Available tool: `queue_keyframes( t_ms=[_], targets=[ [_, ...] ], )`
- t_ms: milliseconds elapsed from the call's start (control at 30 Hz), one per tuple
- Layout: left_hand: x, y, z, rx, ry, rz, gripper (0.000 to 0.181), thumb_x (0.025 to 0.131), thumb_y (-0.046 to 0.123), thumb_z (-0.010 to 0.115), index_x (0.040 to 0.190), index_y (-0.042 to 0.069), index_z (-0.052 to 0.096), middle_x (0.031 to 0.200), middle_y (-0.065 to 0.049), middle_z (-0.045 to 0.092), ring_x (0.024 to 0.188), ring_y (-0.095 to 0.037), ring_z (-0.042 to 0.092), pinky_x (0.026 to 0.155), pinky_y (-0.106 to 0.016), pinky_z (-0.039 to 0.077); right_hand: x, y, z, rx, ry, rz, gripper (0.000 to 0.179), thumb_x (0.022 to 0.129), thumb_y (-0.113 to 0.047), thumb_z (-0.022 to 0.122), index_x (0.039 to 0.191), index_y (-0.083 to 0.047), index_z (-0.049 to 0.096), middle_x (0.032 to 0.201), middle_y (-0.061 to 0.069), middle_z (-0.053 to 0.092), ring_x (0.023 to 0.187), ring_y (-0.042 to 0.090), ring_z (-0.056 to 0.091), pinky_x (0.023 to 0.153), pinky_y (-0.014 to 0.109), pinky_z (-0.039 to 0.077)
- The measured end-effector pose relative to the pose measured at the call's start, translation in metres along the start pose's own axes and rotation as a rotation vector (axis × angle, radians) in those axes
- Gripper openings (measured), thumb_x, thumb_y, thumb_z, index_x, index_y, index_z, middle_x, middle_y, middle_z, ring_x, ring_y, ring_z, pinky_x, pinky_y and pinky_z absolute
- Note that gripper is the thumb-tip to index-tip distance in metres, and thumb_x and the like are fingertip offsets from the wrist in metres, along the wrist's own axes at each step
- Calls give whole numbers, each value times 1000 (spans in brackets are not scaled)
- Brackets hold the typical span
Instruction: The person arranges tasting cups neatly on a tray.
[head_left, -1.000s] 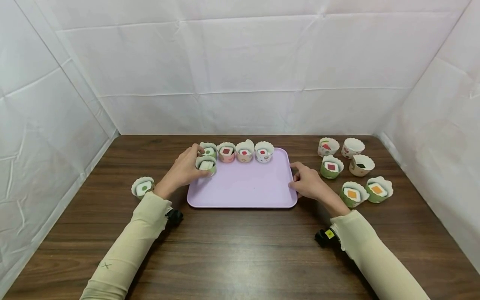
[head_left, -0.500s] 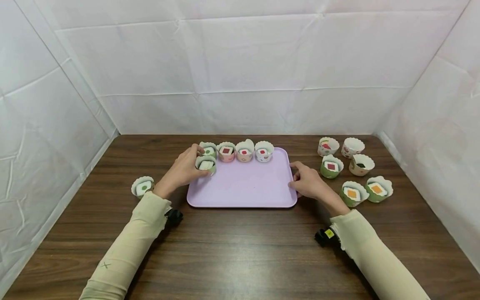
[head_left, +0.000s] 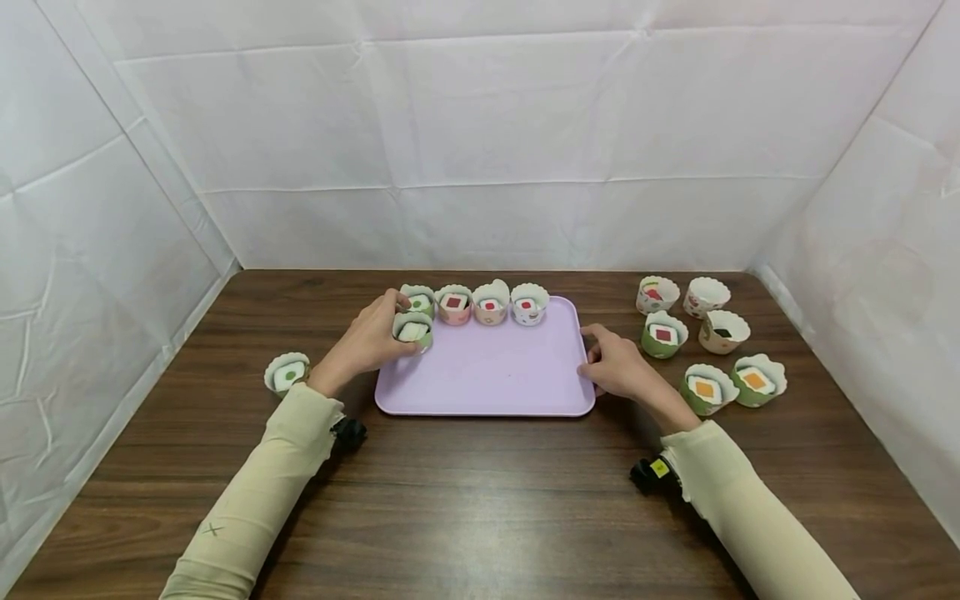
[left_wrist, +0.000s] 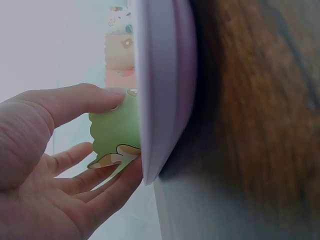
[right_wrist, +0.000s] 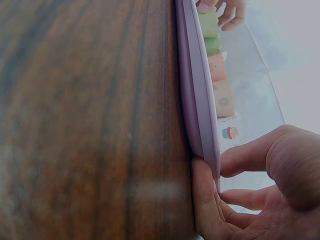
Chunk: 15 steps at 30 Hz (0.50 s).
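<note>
My left hand holds a green paper baking cup at the left side of the lilac tray. Thumb and fingers lie on either side of the green cup in the left wrist view. Inside it sits a whitish piece. Behind it, along the tray's far edge, stand a green cup, a pink cup, a beige cup and a white cup, each with a white piece inside. My right hand pinches the tray's right rim, its thumb above and fingers below in the right wrist view.
Another green cup stands left of the tray, beside my left wrist. Several cups stand right of the tray, among them a white cup and a green cup with an orange-topped piece. White cloth walls enclose the wooden table.
</note>
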<state>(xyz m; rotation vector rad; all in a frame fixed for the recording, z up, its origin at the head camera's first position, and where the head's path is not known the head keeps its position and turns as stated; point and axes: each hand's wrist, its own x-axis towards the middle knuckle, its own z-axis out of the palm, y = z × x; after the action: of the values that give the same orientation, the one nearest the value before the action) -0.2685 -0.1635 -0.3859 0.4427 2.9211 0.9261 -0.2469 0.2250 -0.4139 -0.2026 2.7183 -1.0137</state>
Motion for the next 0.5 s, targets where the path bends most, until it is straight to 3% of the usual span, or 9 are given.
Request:
queue_keyframes(
  t_ms=[233, 500],
  targets=[
    [-2, 0, -3, 18, -5, 7, 67, 86, 26, 84, 136, 2, 46, 138, -23, 56, 125, -40, 55, 105, -56, 48, 0, 1, 0, 10, 0, 0, 67, 93, -5, 65, 153, 4, 37, 96, 18, 61, 69, 20, 66, 57, 31, 64],
    [-16, -12, -24, -15, 21, 21, 63, 91, 31, 79, 136, -2, 50, 135, -25, 57, 123, -41, 60, 103, -54, 52, 0, 1, 0, 13, -5, 3, 67, 93, -5, 65, 153, 3, 37, 96, 18, 61, 70, 20, 66, 58, 31, 64]
  ],
)
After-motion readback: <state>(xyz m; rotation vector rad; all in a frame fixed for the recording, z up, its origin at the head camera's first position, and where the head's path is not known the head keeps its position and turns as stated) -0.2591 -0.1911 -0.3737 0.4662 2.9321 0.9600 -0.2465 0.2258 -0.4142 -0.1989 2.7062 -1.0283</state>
